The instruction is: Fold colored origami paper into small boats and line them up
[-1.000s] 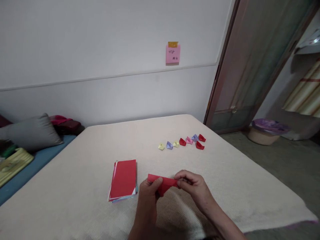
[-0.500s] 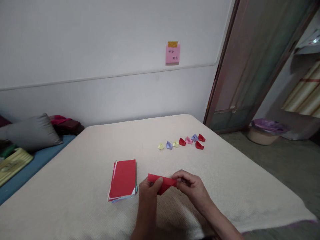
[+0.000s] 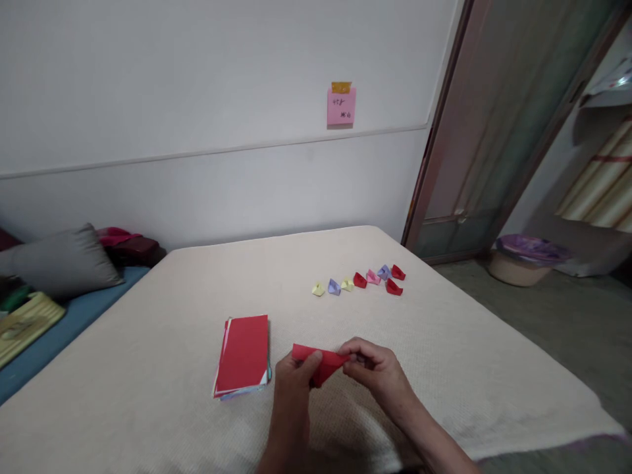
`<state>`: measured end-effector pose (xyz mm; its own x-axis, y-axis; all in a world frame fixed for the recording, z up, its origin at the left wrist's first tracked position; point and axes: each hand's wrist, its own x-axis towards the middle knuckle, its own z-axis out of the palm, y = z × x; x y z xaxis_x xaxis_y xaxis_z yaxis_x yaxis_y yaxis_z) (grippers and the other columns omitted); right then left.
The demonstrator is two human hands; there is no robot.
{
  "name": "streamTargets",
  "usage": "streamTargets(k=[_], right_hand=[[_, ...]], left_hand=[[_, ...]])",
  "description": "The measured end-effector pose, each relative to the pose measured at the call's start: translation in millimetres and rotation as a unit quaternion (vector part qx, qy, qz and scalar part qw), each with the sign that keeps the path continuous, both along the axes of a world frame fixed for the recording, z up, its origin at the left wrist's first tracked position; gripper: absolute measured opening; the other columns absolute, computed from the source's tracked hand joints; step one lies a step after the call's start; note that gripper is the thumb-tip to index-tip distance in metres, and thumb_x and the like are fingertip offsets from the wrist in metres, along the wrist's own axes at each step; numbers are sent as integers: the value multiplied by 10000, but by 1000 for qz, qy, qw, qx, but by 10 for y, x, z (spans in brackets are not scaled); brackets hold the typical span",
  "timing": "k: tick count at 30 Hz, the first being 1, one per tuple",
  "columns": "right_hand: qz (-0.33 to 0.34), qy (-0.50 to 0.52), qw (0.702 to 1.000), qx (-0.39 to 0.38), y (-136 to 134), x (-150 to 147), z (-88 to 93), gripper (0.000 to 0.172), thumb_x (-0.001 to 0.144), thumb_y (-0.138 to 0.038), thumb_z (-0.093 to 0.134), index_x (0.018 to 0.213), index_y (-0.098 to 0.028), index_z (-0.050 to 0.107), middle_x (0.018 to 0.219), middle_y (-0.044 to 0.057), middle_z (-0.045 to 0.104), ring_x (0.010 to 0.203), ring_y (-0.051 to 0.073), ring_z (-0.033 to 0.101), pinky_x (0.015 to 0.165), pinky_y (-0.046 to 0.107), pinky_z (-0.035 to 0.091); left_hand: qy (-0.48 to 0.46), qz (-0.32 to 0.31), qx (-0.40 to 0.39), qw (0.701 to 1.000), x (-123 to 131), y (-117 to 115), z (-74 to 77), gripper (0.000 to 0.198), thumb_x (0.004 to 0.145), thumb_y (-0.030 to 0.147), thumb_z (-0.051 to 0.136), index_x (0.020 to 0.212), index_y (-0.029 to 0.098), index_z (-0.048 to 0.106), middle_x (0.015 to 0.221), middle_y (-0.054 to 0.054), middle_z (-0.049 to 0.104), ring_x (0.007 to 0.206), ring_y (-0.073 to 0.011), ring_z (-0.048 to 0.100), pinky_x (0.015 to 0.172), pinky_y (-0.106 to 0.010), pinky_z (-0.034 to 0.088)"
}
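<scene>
Between my hands is a folded piece of red paper (image 3: pixel 328 364), held above the pale cloth near the front. My left hand (image 3: pixel 295 380) grips its left part, the thumb lying on top. At the paper's pointed right end, the fingers of my right hand (image 3: pixel 371 366) pinch the tip. To the left of my left hand lies a stack of coloured sheets (image 3: pixel 243 355) with a red one on top. Farther back on the right sit several small folded paper boats (image 3: pixel 360 280) in red, pink, purple and yellow.
The pale cloth (image 3: pixel 162 342) covers the broad surface, which ends at a white wall. A pink note (image 3: pixel 341 106) is taped there. At the left is a grey pillow (image 3: pixel 64 260); at the right, a lined bin (image 3: pixel 523 262) stands on the floor.
The fingers of my right hand have shifted slightly at the paper's right end, and the paper's lower edge has tilted a little. My left hand has barely moved.
</scene>
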<state>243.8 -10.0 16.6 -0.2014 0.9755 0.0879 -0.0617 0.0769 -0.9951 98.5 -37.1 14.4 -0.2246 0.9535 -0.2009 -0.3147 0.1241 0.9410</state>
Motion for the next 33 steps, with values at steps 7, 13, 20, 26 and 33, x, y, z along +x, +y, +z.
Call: streamTargets(k=[7,13,20,26,33], right_hand=[[-1,9,1000,-7,2,-9,0,66,612,-164,656,669,-180,685,534,-43,506,520,104,413,507,238,305],[3,13,1000,-14,-4,-18,-34,66,639,-227,687,681,-176,684,517,-37,515,507,110,438,493,241,318],[-6,15,1000,-5,-22,-70,-80,110,624,-116,616,693,-176,678,562,-37,542,518,95,437,496,225,325],[-21,81,995,-56,-15,-114,-81,160,597,-123,606,745,-170,645,548,-38,589,463,98,471,471,224,350],[3,142,987,-72,-52,-88,-84,184,781,-247,578,943,-160,590,554,-12,633,523,125,534,543,244,387]], left_hand=[[47,1,25,999,-13,24,-44,233,674,325,698,593,129,602,498,37,489,497,-88,389,493,-226,286],[44,-5,11,999,-6,21,-26,251,640,317,728,546,127,595,479,36,490,475,-85,397,480,-220,285],[-4,-14,-1,1000,22,-3,-13,249,658,325,710,576,130,580,486,48,467,483,-80,371,483,-223,273],[-29,-21,8,999,46,8,-52,253,685,348,693,624,131,579,532,38,486,524,-91,374,511,-235,294],[-20,0,24,1000,51,-12,-16,243,715,341,672,639,136,565,544,41,461,542,-96,370,526,-237,310]])
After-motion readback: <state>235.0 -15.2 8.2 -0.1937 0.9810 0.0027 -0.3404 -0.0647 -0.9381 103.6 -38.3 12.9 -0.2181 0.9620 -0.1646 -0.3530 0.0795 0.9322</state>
